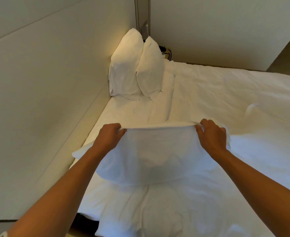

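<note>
So I'm holding a pillow (158, 154) up over the bed (226, 93), near its left edge. My left hand (109, 135) and right hand (211, 134) are each gripping a top corner, with the fingers (121, 131) curling in and pinching the fabric. Two spare pillows (123, 69) are standing in the far left corner.

Fingertips of the left grip (109, 135) and right grip (212, 134) are tucked out of sight in the raised edge of the thin white cloth (151, 151), which hides part of the rumpled white bed (226, 93). Dark cabled items (164, 48) behind the plump white pillows (125, 65) are too small to identify.
</note>
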Demonstrator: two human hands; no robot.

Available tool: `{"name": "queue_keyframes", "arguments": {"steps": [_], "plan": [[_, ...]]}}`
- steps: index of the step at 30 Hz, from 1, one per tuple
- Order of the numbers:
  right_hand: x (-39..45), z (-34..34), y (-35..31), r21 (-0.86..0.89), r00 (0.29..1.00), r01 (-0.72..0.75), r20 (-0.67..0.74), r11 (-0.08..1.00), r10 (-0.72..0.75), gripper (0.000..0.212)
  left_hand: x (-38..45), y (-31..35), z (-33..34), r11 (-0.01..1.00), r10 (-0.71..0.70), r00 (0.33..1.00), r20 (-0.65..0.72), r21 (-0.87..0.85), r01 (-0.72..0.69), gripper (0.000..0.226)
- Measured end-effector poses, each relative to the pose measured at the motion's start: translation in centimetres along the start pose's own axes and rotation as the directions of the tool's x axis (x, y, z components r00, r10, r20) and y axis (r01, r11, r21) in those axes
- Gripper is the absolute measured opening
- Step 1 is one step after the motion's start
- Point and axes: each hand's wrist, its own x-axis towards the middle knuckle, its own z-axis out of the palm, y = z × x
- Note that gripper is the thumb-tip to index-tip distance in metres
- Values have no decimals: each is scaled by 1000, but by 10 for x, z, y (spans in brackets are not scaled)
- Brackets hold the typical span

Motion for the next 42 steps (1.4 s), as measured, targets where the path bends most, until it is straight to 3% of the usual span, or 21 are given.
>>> {"name": "queue_keyframes", "arguments": {"steps": [5,11,20,31,36,42], "plan": [[21,12,17,31,999,17,-42,999,-15,27,9,5,0,990,-41,996,77,139,30,29],[45,31,36,127,998,54,-51,990,-48,21,18,11,12,968,-117,992,47,231,104,43],[74,42,42,183,998,63,9,981,-66,17,39,16,25,986,-155,986,59,72,151,34],[95,50,28,404,990,-42,141,914,-17,18,70,-7,21,986,-162,986,47,51,159,32],[106,43,5,489,997,-16,78,872,-25,19,80,-20,10,990,-139,989,-43,13,139,31],[123,30,-24,468,999,-33,53,883,9,21,84,-31,-4,993,-112,990,-85,-46,108,28]]}}
